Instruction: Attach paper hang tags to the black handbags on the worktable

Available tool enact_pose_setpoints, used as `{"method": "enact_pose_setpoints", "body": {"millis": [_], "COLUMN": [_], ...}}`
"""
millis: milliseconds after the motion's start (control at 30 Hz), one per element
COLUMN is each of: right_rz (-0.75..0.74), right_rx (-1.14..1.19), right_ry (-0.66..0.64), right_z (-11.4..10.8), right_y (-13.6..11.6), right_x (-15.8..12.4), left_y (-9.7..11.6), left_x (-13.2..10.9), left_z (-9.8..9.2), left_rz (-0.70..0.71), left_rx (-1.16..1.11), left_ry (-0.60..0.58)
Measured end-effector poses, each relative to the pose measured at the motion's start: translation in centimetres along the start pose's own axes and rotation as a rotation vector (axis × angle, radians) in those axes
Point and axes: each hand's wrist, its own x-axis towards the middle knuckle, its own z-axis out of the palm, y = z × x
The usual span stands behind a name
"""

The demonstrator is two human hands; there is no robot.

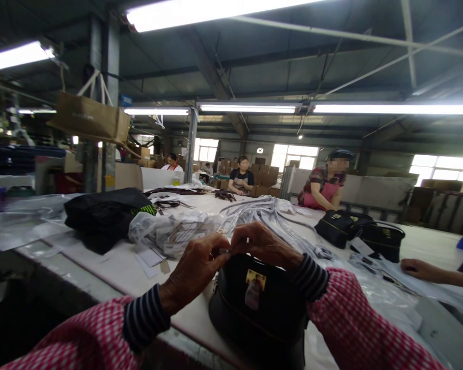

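Observation:
A black handbag (262, 313) stands upright on the white table in front of me. On its front is a gold clasp plate (256, 280), with a bit of clear plastic film hanging from it. At the bag's top left corner, my left hand (200, 264) pinches something small. My right hand (264, 244) meets it there from above, its fingers bent and pressed together over the bag's upper edge. What lies between the fingertips is too small to make out. Both wrists show striped cuffs below red checked sleeves.
Plastic-wrapped straps (254, 210) and a clear bag of pale cards (181, 231) lie beyond the handbag. A black cloth bag (108, 213) sits left. More black handbags (339, 226) stand right, near a co-worker's hand (420, 268). Another person (326, 185) leans over the table's far side.

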Motion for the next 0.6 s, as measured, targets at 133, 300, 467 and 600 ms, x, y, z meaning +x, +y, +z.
{"method": "enact_pose_setpoints", "body": {"millis": [133,300,467,600], "right_rz": [-0.055,-0.131,-0.134,-0.101], "right_rx": [-0.072,-0.261,-0.42,-0.311], "right_ry": [0.025,0.061,0.044,0.039], "right_z": [0.0,0.3,0.4,0.3], "right_y": [-0.3,-1.1,-1.9,-1.7], "right_x": [-0.2,-0.5,-0.7,-0.7], "left_y": [-0.3,-0.8,-0.7,-0.6], "left_x": [0.3,0.5,0.6,0.6], "left_z": [0.1,0.2,0.4,0.5], "left_rz": [-0.007,-0.058,-0.079,-0.095], "left_rx": [-0.03,-0.126,-0.175,-0.186], "left_ry": [0.01,-0.01,-0.021,-0.03]}}
